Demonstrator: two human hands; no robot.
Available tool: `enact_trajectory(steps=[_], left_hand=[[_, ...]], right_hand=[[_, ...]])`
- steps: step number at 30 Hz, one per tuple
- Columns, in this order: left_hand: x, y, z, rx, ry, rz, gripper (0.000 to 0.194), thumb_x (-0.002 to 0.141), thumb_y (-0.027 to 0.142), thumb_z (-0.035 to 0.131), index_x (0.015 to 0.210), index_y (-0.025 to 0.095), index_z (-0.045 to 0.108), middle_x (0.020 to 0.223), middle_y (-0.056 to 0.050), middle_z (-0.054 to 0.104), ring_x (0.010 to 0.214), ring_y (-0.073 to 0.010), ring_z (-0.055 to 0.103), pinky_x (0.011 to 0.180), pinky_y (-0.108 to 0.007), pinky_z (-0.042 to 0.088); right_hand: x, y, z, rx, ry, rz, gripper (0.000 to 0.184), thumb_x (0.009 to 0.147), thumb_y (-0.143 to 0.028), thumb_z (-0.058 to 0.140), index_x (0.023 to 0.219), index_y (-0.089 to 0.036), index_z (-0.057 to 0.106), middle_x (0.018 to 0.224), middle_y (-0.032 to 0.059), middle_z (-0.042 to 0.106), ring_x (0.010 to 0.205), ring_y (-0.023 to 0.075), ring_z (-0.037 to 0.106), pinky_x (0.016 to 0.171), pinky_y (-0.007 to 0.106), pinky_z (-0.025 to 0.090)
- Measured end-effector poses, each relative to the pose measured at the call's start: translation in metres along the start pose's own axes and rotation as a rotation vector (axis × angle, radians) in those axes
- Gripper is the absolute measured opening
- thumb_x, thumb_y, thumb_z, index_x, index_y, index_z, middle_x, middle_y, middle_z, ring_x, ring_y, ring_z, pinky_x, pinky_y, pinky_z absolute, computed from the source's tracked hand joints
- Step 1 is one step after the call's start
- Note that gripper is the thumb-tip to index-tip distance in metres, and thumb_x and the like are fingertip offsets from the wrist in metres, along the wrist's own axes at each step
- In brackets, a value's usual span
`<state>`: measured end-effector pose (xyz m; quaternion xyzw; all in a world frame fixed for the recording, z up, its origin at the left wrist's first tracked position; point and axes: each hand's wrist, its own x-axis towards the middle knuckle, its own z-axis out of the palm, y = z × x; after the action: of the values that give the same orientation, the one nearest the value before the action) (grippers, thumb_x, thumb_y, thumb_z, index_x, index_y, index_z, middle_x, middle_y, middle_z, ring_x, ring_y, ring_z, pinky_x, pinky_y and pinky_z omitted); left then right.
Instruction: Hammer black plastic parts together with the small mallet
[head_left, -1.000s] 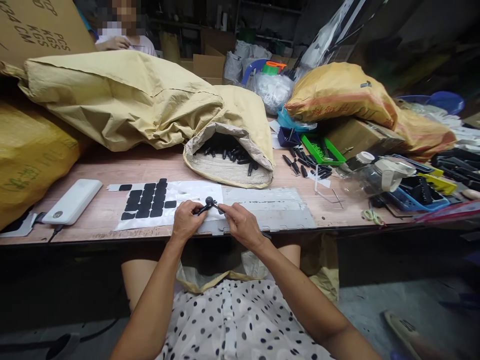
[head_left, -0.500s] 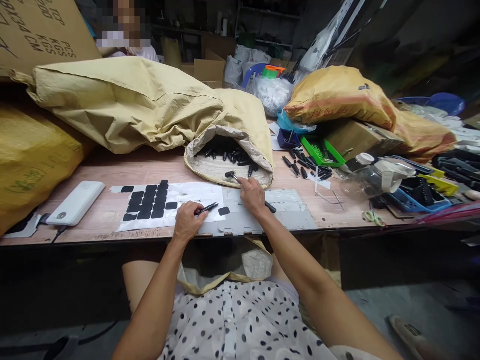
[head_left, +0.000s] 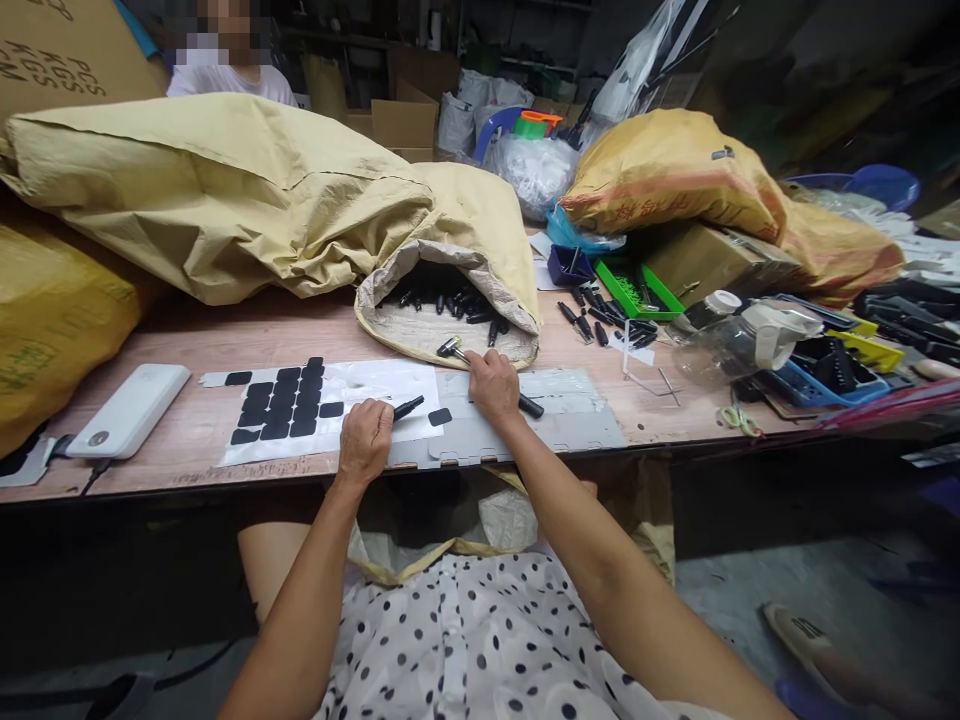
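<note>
My left hand (head_left: 365, 438) is closed around a black pen-shaped piece (head_left: 409, 406), whose tip points right over the white sheet (head_left: 369, 380). Closed on the shaft of a small hammer (head_left: 531, 405) is my right hand (head_left: 493, 385); the hammer's head sticks out at the upper left, its dark handle end at the lower right. Rows of black rounded stickers (head_left: 281, 402) cover the left part of the sheet, and one loose black sticker (head_left: 440, 417) lies between my hands. Beneath my right hand lies a grey board (head_left: 577, 415). An open paper sack (head_left: 480, 215) holds several black pieces (head_left: 461, 303) just beyond.
A white power bank (head_left: 131, 410) with a cable lies left. Rightward are loose black pieces (head_left: 585, 322), a green tray (head_left: 637, 290), a clear plastic jug (head_left: 727, 350), scissors (head_left: 739, 420) and a blue basket (head_left: 847, 385). A person (head_left: 232, 85) is across the table.
The hammer has turned slightly in my right hand, showing a yellowish face on its head. My left hand has rolled over, and the black piece shows more of its length. The view has shifted slightly.
</note>
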<state>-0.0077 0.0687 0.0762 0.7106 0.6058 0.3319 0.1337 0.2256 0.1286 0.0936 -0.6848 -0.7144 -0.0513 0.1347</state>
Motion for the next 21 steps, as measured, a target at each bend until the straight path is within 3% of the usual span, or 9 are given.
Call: enact_trajectory(steps=[6, 9, 12, 14, 17, 19, 21], left_hand=[[0.002, 0.003, -0.005, -0.028, 0.006, -0.003, 0.031, 0.096, 0.033, 0.040, 0.068, 0.026, 0.049, 0.074, -0.005, 0.061, 0.076, -0.0248, 0.054, 0.073, -0.038, 0.043], [-0.001, 0.010, -0.017, -0.098, -0.011, 0.016, 0.032, 0.096, 0.033, 0.038, 0.066, 0.026, 0.046, 0.070, -0.005, 0.058, 0.073, -0.0239, 0.054, 0.072, -0.038, 0.044], [-0.018, 0.027, -0.032, -0.246, -0.066, 0.070, 0.035, 0.100, 0.036, 0.034, 0.073, 0.025, 0.052, 0.074, -0.005, 0.059, 0.075, -0.0231, 0.055, 0.075, -0.037, 0.046], [-0.036, 0.039, -0.039, -0.365, -0.176, 0.098, 0.039, 0.102, 0.043, 0.032, 0.078, 0.024, 0.056, 0.078, -0.005, 0.062, 0.075, -0.0218, 0.056, 0.073, -0.036, 0.048], [-0.064, 0.052, -0.035, -0.440, -0.476, 0.059, 0.044, 0.102, 0.049, 0.031, 0.077, 0.024, 0.056, 0.074, -0.003, 0.062, 0.068, -0.0201, 0.057, 0.067, -0.033, 0.048], [-0.079, 0.051, -0.024, -0.341, -0.628, -0.021, 0.040, 0.101, 0.047, 0.032, 0.073, 0.025, 0.050, 0.068, -0.002, 0.060, 0.065, -0.0211, 0.059, 0.065, -0.033, 0.046], [-0.090, 0.042, -0.011, -0.161, -0.665, -0.135, 0.034, 0.099, 0.041, 0.035, 0.070, 0.026, 0.047, 0.067, -0.003, 0.060, 0.068, -0.0245, 0.063, 0.067, -0.034, 0.045]], right_hand=[[0.000, -0.003, -0.004, 0.029, -0.018, 0.004, 0.040, 0.102, -0.018, 0.043, 0.131, -0.026, 0.069, 0.104, 0.0107, 0.062, 0.096, 0.0255, 0.049, 0.077, 0.033, 0.035], [0.000, -0.004, -0.005, 0.020, -0.025, 0.017, 0.040, 0.102, -0.018, 0.044, 0.132, -0.026, 0.069, 0.105, 0.0107, 0.062, 0.096, 0.0251, 0.049, 0.078, 0.033, 0.035], [0.001, -0.004, -0.003, 0.008, -0.019, 0.011, 0.039, 0.102, -0.018, 0.044, 0.132, -0.025, 0.068, 0.105, 0.0106, 0.062, 0.096, 0.0249, 0.049, 0.078, 0.032, 0.035], [0.002, -0.004, -0.002, 0.003, -0.017, -0.001, 0.039, 0.102, -0.019, 0.043, 0.133, -0.025, 0.067, 0.105, 0.0108, 0.061, 0.095, 0.0249, 0.048, 0.078, 0.032, 0.035], [0.002, -0.004, 0.000, -0.005, -0.019, -0.001, 0.039, 0.103, -0.020, 0.043, 0.134, -0.025, 0.067, 0.106, 0.0113, 0.061, 0.096, 0.0252, 0.048, 0.078, 0.032, 0.034], [0.002, -0.004, 0.000, -0.006, -0.020, 0.002, 0.040, 0.103, -0.021, 0.043, 0.134, -0.025, 0.067, 0.107, 0.0116, 0.061, 0.096, 0.0254, 0.048, 0.079, 0.033, 0.034], [0.002, -0.005, -0.001, -0.006, -0.025, 0.002, 0.040, 0.103, -0.021, 0.042, 0.134, -0.024, 0.067, 0.107, 0.0118, 0.061, 0.097, 0.0256, 0.048, 0.079, 0.033, 0.035]])
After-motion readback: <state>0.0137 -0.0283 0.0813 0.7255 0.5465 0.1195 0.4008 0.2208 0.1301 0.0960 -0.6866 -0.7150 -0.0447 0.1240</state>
